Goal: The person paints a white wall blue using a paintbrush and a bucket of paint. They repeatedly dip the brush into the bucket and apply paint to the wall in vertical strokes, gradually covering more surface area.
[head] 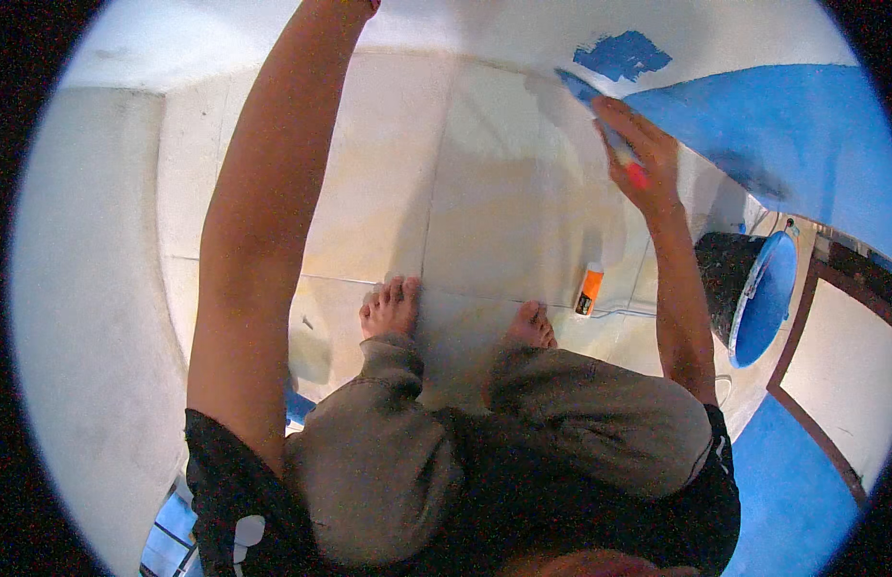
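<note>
My right hand (651, 162) is closed around a paintbrush (581, 88) whose bristles are blue with paint; part of its handle looks red. The bristle tip is close to the white wall (503, 25), just left of a fresh blue paint patch (622, 55). Whether the bristles touch the wall I cannot tell. Farther right the wall is covered in blue paint (792, 122). My left arm reaches up to the top edge of the picture, where only a sliver of wrist shows; my left hand is out of view.
Pale floor tiles (373, 166) lie under my bare feet. An orange and white tube (590, 288) stands or lies near my right foot, beside a thin cable (622, 313). A dark bucket (727, 281), blue inside, is by my right forearm. A brown-framed panel (803, 328) is beyond it.
</note>
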Tool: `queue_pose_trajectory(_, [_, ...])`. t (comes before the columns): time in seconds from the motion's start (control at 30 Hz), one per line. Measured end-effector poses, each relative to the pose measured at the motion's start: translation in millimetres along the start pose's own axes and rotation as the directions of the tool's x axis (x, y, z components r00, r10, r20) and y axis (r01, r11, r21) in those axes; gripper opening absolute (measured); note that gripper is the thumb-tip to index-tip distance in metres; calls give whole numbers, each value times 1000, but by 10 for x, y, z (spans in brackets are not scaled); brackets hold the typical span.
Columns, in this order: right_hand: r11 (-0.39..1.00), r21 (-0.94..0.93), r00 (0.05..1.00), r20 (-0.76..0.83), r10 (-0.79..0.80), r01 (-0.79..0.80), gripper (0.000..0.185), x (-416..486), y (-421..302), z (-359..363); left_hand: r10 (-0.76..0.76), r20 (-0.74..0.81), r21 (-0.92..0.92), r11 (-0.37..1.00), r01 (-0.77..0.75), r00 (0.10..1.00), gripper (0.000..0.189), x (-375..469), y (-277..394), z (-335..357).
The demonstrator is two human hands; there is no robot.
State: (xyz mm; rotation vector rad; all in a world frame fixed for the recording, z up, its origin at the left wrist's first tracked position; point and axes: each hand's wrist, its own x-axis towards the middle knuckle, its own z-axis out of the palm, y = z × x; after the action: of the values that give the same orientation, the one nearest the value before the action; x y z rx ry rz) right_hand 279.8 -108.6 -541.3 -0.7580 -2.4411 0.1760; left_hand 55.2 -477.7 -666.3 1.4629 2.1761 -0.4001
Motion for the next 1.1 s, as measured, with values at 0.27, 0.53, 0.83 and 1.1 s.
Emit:
queue_pose_trajectory(0.27, [997, 73, 995, -104, -2, 10, 56, 41, 2, 46, 2, -87, -4, 1000, -3, 996, 33, -31, 23, 68])
queue_pose_trajectory(0.53, [998, 56, 991, -136, 16, -8, 59, 65, 70, 224, -36, 2, -26, 999, 36, 999, 34, 0, 51, -34])
queue_pose_trajectory(0.83, [984, 176, 997, 73, 17, -30, 61, -19, 366, 413, -84, 13, -61, 995, 85, 996, 34, 31, 27, 34])
queue_pose_trajectory(1.1, [999, -18, 988, 153, 39, -36, 58, 27, 51, 731, -56, -99, -27, 998, 54, 994, 30, 68, -3, 140])
